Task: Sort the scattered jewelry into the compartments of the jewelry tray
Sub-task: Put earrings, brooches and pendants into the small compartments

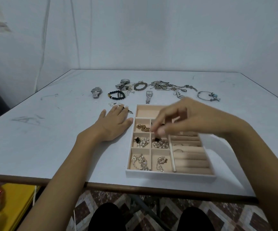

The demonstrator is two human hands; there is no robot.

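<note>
Two bare hands work at a pale counter (51, 130) seen from above. Near the counter's front edge, right of centre, sits the jewelry tray (168, 176), its peach-lined compartments partly filled: a gold chain (143, 128), pearl clusters (143, 142) and thin rings pushed into the padded roll slots on its right side. The right hand (185, 119) hovers over the tray's middle cells, fingers curled downward with thumb and fingertips drawn close; motion blur hides whether this grip has a small piece pinched in it (I cannot tell). The left hand (114, 124) lies flat and open on the counter just left of the tray, holding nothing, its fingertips touching some small silvery pieces (116, 104).

Toward the counter's far edge the unsorted jewelry waits: three watches, a black bead bracelet (116, 95), a tangle of silver chains (170, 87), and a bangle with charms (209, 95) toward the right edge. The chains look light, limp and liable to snag, probably best lifted as a bunch; the watches seem heavier and stiffer, easiest taken by the case or band
</note>
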